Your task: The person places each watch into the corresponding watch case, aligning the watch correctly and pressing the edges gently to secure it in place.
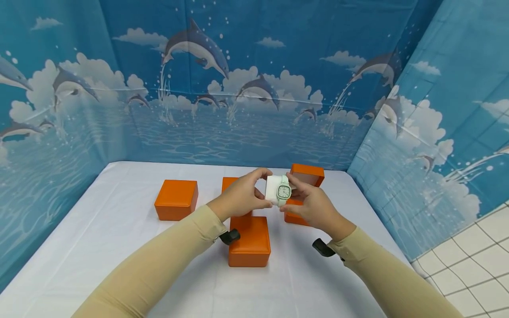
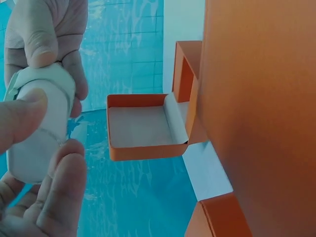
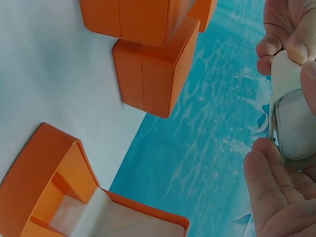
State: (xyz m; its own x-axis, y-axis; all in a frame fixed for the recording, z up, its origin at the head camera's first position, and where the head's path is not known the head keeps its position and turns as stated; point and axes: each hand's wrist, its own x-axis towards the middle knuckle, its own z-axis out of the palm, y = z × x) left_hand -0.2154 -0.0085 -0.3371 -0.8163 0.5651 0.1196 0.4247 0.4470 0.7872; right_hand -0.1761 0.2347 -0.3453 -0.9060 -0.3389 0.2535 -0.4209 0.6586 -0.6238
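A pale green wristwatch [image 1: 284, 191] with a rounded square face is wrapped round a white watch cushion [image 1: 272, 187], held up over the table with the face turned towards me. My left hand [image 1: 242, 192] grips the cushion's left end between thumb and fingers. From the other side, my right hand [image 1: 316, 205] pinches it by the strap side. In the left wrist view the cushion [image 2: 37, 143] shows a thumb pressed on it. Just behind the right hand stands an opened orange box [image 1: 308, 169], its lid raised and its lining pale; the hand partly covers it.
A closed orange box [image 1: 176, 198] sits at the left on the white tablecloth [image 1: 131, 247]. Another closed orange box [image 1: 249, 243] stands in front at centre, with one more orange box [image 1: 229, 183] behind it, partly hidden by the left arm. A dolphin-print curtain [image 1: 238, 132] encloses the table.
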